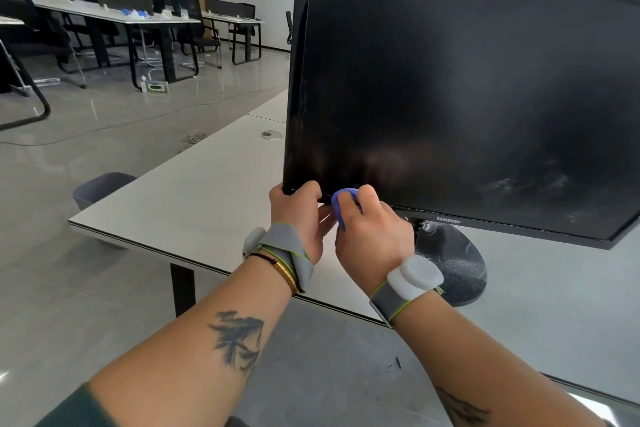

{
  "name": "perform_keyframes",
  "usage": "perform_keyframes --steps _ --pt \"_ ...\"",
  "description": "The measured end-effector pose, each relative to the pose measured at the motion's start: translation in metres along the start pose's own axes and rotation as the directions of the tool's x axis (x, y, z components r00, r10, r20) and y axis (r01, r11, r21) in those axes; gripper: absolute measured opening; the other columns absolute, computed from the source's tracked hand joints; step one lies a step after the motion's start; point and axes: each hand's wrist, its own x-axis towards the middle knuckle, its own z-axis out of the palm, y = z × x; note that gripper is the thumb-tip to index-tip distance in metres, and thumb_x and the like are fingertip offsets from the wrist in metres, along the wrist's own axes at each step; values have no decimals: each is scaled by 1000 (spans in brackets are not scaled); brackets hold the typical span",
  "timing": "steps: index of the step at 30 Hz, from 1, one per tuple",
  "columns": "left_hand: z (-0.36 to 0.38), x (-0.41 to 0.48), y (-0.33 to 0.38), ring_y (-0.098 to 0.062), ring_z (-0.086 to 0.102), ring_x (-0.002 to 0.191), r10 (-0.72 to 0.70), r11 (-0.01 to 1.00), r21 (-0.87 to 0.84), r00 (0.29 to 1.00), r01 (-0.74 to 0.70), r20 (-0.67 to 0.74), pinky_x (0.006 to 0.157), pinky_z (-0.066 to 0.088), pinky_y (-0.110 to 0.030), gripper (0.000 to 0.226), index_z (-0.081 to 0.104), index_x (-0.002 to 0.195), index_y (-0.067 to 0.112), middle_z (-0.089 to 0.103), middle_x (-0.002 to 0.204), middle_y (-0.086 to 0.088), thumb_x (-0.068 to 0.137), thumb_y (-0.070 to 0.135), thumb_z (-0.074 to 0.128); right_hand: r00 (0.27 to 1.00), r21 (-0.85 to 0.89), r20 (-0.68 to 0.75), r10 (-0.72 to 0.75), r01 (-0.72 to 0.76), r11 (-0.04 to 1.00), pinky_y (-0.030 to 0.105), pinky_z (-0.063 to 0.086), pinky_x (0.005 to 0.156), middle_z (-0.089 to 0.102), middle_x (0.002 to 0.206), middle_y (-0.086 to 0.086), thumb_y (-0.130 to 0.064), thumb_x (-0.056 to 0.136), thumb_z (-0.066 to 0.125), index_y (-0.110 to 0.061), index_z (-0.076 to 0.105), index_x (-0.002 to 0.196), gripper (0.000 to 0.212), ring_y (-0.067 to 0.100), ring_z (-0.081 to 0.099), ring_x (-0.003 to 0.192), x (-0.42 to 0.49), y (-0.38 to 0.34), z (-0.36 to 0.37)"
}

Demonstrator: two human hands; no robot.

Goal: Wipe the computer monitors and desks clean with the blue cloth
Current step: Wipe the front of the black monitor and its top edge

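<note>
Cloth (pixel 341 204), blue and bunched small, sits in the right hand (pixel 372 239), whose fingers are curled shut around it and press it against the lower left edge of the monitor (pixel 467 97). Just beside it, the left hand (pixel 298 215) grips the monitor's bottom left corner, thumb on the front bezel and fingers wrapped beneath. Both hands nearly touch. Dark and switched off, the screen shows pale smears toward its lower right. The monitor tilts, its left side nearer the camera, and stands on a round black base (pixel 453 263) speckled with dust. That base rests on a pale worktop (pixel 194 198) near its front edge. Each wrist carries a grey strap with a white puck. Behind, on the left, stand more worktops (pixel 104 12) and black chairs (pixel 197 31).
</note>
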Motion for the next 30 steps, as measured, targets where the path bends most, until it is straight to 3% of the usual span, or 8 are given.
perform_keyframes --steps 5,9,15,23,30 --pt "6 8 -1 -36 64 72 -2 1000 29 996 5 -94 68 59 -43 47 48 125 14 63 112 -24 79 1 46 1000 -29 -18 -21 21 999 24 24 43 48 85 4 -13 69 72 -14 64 96 28 24 43 54 1 -6 3" --pt "12 12 -2 -35 64 78 -13 997 70 985 25 -171 58 56 -34 49 47 124 20 62 109 -16 78 5 47 999 -35 -30 -25 24 999 25 23 44 48 86 5 -13 70 71 -15 65 98 29 24 44 55 0 -5 3" --pt "12 15 -4 -38 69 92 3 997 81 985 11 -174 69 63 -46 49 47 123 22 62 108 -13 78 5 47 999 -16 -39 -27 26 1000 25 24 44 49 87 5 -12 70 70 -15 64 99 30 24 43 55 1 -6 5" --pt "13 17 -6 -31 64 79 60 987 157 981 -31 -183 59 54 -32 41 46 119 21 62 103 -12 81 6 51 998 -7 -11 -62 62 998 26 21 43 51 88 5 -13 71 70 -13 63 97 27 23 44 56 6 -12 5" --pt "13 26 -10 -38 70 94 40 999 28 990 -36 -134 64 63 -37 43 44 120 20 60 120 -14 79 6 49 999 -111 34 22 -18 994 25 20 44 49 83 5 -10 66 76 -13 63 89 27 28 48 51 -8 28 -6"
